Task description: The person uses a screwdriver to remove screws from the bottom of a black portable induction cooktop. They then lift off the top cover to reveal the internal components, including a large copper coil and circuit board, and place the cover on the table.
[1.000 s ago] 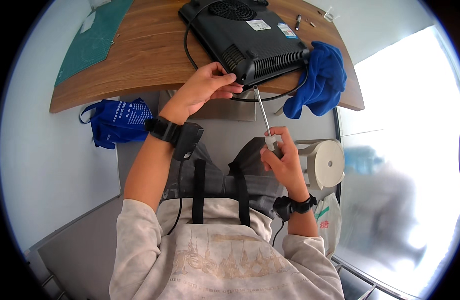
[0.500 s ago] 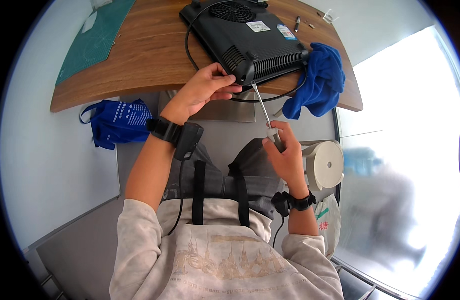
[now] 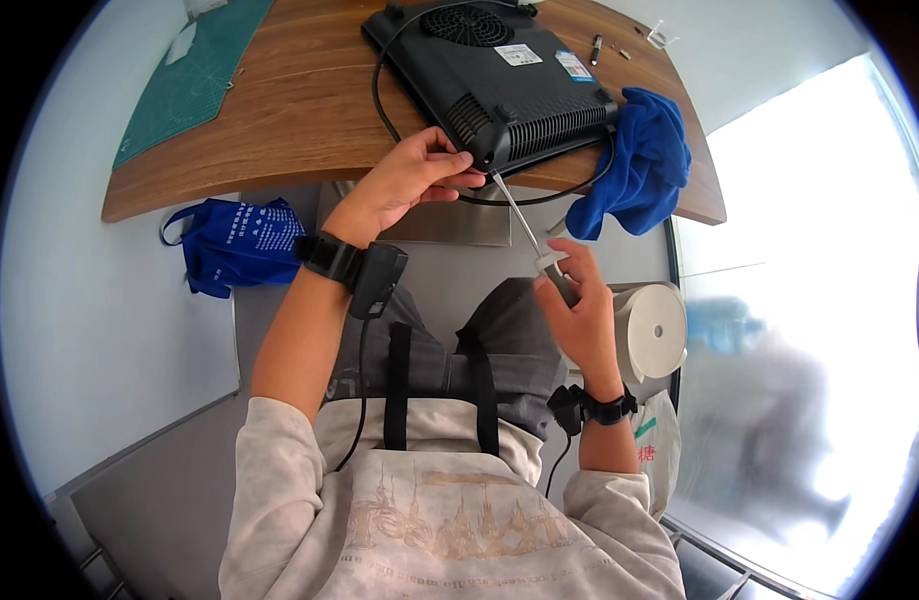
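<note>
A black induction cooker [image 3: 539, 95] lies underside up on the wooden table, its round fan grille and vents showing. My left hand [image 3: 424, 175] grips its near left corner, thumb on top and fingers curled around the edge. In my right hand [image 3: 583, 310] is a screwdriver [image 3: 519, 216] with a grey handle and long metal shank, pointing up and away from me. The tip is at the same corner, close beside my left fingertips, near a small round hole; whether it touches the casing I cannot tell. A black power cord [image 3: 381, 90] loops around the cooker.
A blue cloth [image 3: 644, 160] hangs over the table's [image 3: 279, 110] right edge. On top, a green cutting mat [image 3: 194, 85] lies far left, and a dark pen-like thing [image 3: 596, 48] far right. Below are a blue bag [image 3: 241, 245] and a round beige stool-like thing [image 3: 651, 335].
My right hand has shifted slightly right and toward me, and the screwdriver tip has moved a little left along the corner. My left hand keeps its grip on the cooker.
</note>
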Motion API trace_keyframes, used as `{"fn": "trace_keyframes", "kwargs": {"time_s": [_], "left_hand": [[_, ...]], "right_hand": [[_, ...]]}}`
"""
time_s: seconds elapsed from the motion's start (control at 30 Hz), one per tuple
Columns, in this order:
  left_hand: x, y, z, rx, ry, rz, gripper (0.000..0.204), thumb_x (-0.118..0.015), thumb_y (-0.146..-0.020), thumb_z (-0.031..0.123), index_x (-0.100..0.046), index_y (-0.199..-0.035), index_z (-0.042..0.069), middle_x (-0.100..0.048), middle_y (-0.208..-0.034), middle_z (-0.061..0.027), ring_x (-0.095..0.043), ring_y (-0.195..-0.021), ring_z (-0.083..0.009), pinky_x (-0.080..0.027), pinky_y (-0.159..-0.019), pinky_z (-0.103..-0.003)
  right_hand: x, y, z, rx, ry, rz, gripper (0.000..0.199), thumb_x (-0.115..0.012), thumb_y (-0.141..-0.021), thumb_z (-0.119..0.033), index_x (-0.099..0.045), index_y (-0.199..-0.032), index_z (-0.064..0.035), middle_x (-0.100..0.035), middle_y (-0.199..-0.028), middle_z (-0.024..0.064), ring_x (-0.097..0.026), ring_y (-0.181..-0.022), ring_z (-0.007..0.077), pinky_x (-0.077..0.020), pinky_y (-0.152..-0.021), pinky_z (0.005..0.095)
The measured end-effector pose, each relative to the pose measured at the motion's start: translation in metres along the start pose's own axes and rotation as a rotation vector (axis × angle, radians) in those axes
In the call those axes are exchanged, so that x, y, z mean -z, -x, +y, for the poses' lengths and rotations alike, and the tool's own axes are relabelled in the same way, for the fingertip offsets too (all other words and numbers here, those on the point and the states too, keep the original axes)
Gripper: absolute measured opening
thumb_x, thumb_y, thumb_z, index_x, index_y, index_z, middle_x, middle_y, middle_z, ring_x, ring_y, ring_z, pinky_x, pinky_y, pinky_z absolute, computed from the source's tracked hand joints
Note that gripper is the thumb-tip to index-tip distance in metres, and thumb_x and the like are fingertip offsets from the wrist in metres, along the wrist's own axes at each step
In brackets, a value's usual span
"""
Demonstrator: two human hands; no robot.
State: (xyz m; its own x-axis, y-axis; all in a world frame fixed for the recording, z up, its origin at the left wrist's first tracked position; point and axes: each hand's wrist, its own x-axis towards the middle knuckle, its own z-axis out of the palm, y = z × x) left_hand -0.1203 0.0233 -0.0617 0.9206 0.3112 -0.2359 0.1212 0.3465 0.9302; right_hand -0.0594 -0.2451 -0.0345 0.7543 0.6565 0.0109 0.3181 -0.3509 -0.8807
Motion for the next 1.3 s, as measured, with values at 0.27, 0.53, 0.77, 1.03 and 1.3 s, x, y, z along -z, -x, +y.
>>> {"fn": "trace_keyframes", "kwargs": {"time_s": [0.27,0.53,0.77,1.03,1.3], "left_hand": [[0.0,0.0,0.0,-0.013,0.017,-0.011,0.012,-0.066,-0.098,0.023,-0.057,-0.099,0.015,-0.068,-0.109,0.0004,-0.069,-0.105,-0.0123,-0.05,-0.078,-0.021],[-0.002,0.001,0.002,-0.012,0.039,-0.016,0.013,-0.067,-0.097,0.021,-0.056,-0.097,0.015,-0.067,-0.108,0.0016,-0.068,-0.106,-0.013,-0.05,-0.077,-0.02],[0.0,0.0,-0.001,-0.017,0.048,-0.007,0.014,-0.069,-0.096,0.02,-0.056,-0.096,0.014,-0.067,-0.107,0.0011,-0.069,-0.106,-0.0139,-0.05,-0.077,-0.021],[0.0,-0.001,-0.002,-0.018,0.059,0.002,0.015,-0.07,-0.095,0.02,-0.056,-0.096,0.014,-0.068,-0.106,0.0,-0.069,-0.105,-0.0154,-0.051,-0.076,-0.022],[0.0,-0.002,-0.003,-0.02,0.072,-0.007,0.015,-0.07,-0.095,0.02,-0.057,-0.096,0.014,-0.068,-0.106,-0.0003,-0.069,-0.105,-0.0161,-0.052,-0.078,-0.022]], "right_hand": [[0.008,-0.004,-0.008,0.086,-0.04,0.131,0.023,-0.069,-0.086,-0.008,-0.06,-0.107,-0.0035,-0.063,-0.086,0.0061,-0.055,-0.065,0.0126,-0.0454,-0.065,0.0268],[0.016,-0.009,-0.01,0.26,0.065,0.225,0.02,-0.072,-0.082,-0.006,-0.064,-0.1,-0.0042,-0.065,-0.091,0.0064,-0.06,-0.072,0.0159,-0.0483,-0.07,0.0275],[0.019,-0.011,-0.021,0.286,0.158,0.228,0.018,-0.072,-0.082,-0.006,-0.065,-0.098,-0.0037,-0.066,-0.091,0.0073,-0.065,-0.078,0.0197,-0.0498,-0.073,0.0284],[0.021,-0.011,-0.03,0.209,0.221,0.207,0.016,-0.073,-0.082,-0.007,-0.067,-0.096,-0.0029,-0.066,-0.087,0.0088,-0.064,-0.072,0.0197,-0.0493,-0.069,0.0282],[0.024,-0.016,-0.038,0.272,0.212,0.23,0.014,-0.074,-0.082,-0.005,-0.067,-0.095,-0.0023,-0.063,-0.082,0.0081,-0.06,-0.068,0.02,-0.0478,-0.066,0.0282]]}}
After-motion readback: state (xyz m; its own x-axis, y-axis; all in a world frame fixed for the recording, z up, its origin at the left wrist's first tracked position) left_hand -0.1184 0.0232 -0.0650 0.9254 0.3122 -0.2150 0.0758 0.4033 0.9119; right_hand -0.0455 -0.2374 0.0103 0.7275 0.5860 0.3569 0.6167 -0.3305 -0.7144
